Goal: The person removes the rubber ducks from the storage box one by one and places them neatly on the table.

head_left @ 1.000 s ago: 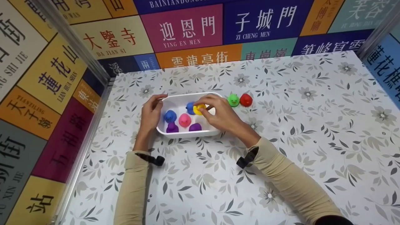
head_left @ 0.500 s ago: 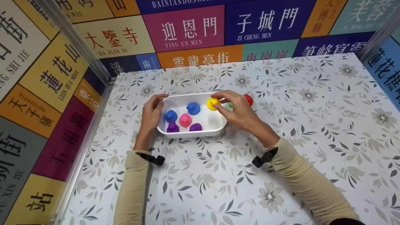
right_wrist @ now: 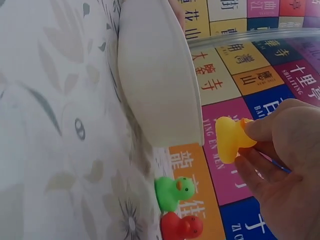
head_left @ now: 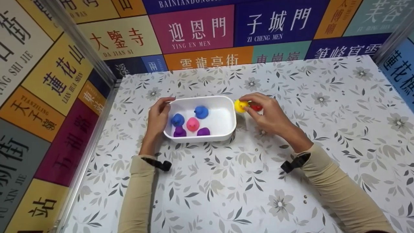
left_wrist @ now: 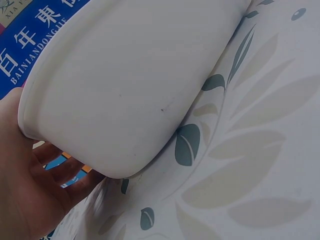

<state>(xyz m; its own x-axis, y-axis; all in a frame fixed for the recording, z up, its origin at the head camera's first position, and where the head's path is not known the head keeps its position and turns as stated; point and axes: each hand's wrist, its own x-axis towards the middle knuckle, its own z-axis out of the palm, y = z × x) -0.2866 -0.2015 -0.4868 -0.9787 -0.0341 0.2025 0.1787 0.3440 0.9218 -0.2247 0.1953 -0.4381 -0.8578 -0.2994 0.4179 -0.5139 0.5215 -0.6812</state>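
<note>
My right hand point(head_left: 270, 113) pinches a yellow rubber duck point(head_left: 241, 105) between thumb and fingers, just outside the right end of a white plastic tub point(head_left: 220, 138). In the right wrist view the yellow duck point(right_wrist: 229, 140) hangs above the table. My left hand point(head_left: 158, 115) holds the tub's left end, its fingers bent round the corner, as the left wrist view also shows. Inside the tub sit two blue ducks point(head_left: 201, 112) point(head_left: 177, 120), a pink duck point(head_left: 192, 124) and two purple ones point(head_left: 179, 131) point(head_left: 203, 131), partly hidden by the near wall.
A green duck point(right_wrist: 173, 193) and a red duck point(right_wrist: 181, 226) stand side by side on the table, right of the tub; the right hand mostly hides them in the head view. Panels with Chinese lettering point(head_left: 197, 30) border the flower-patterned table point(head_left: 207, 194) behind and at the sides.
My right hand has lifted the yellow duck from beside a blue duck in the tub and carried it right, past the rim. The left hand and the tub have stayed put.
</note>
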